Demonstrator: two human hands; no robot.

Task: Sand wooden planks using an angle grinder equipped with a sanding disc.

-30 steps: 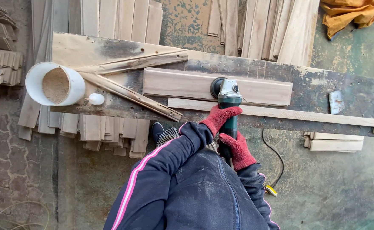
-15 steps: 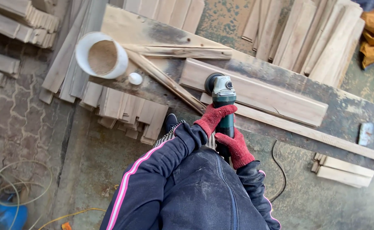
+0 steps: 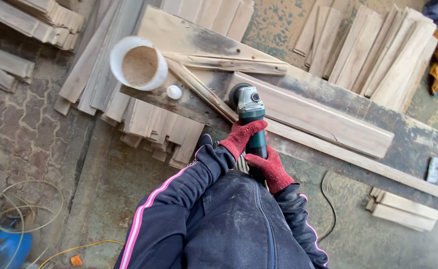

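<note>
Both hands wear red gloves and are closed around the dark green body of an angle grinder [image 3: 250, 112]: the left hand [image 3: 242, 138] grips nearer the grey head, the right hand [image 3: 270, 168] just behind it toward the tail. The grinder's head rests at the near end of a pale wooden plank [image 3: 318, 117] lying across the grimy worktop [image 3: 408, 132]. Just left of the head, thin wood strips [image 3: 204, 92] lie crossed, touching the plank's end. Further left stand a white bucket [image 3: 117, 62] of sawdust and a small white cap [image 3: 173, 92]. A narrow batten [image 3: 373, 167] runs along the worktop's near edge. More boards [image 3: 373, 50] lean beyond; offcuts [image 3: 403, 211] lie on the floor.
</note>
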